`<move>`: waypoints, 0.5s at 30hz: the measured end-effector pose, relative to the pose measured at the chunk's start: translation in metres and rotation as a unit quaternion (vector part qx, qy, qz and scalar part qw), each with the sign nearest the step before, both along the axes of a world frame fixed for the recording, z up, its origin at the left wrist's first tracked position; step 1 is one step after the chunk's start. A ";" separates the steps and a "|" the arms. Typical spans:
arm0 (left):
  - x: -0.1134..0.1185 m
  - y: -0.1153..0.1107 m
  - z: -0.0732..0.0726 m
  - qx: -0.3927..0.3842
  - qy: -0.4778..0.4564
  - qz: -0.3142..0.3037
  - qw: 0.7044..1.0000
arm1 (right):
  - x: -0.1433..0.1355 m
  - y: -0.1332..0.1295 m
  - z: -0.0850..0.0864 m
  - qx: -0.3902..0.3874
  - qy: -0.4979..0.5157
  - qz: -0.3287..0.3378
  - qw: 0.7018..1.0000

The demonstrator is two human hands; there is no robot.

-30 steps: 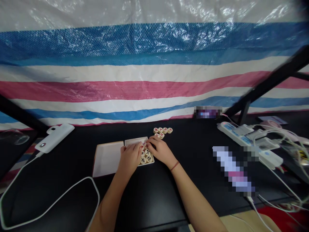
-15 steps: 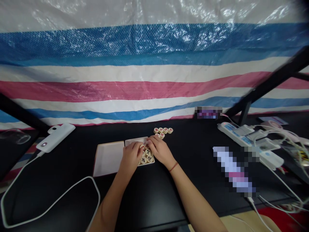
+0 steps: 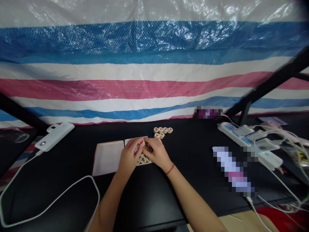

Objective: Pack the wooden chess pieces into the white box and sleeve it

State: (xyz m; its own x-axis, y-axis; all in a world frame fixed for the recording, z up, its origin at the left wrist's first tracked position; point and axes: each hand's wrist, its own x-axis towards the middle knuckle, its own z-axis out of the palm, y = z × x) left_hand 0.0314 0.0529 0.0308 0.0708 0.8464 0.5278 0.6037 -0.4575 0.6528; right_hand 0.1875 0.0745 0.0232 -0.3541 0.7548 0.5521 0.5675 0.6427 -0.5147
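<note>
A round cream Chinese chess piece [image 3: 142, 143] with a red character is pinched in my left hand [image 3: 129, 154], over the box. From the other side my right hand [image 3: 157, 154] closes in, its fingertips meeting the same piece. Below both hands is the shallow white box [image 3: 129, 140], holding several pieces with black characters [image 3: 143, 159]; the hands hide much of it. Just past my right hand, a small group of red-character pieces [image 3: 161, 129] lies in two rows on the black table [image 3: 149, 193].
The box lid [image 3: 108, 158] lies inside-up left of the box. A white power bank [image 3: 55, 137] with a looping cable is at the left. To the right are a power strip [image 3: 241, 138] full of plugs and a blurred-out device [image 3: 233, 170]. Striped sheeting [image 3: 145, 90] hangs behind.
My right hand has moved left and toward me, from beside the laid-out pieces to the piece in my left hand. More of the lower row of red pieces now shows.
</note>
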 end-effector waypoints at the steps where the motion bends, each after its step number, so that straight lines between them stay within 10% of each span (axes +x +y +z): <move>1: -0.001 0.001 -0.001 0.001 0.002 -0.008 1.000 | 0.000 0.000 0.000 0.007 0.005 0.001 1.000; 15: -0.004 0.002 -0.006 -0.003 0.026 0.012 1.000 | 0.003 0.000 0.004 -0.008 -0.006 -0.013 1.000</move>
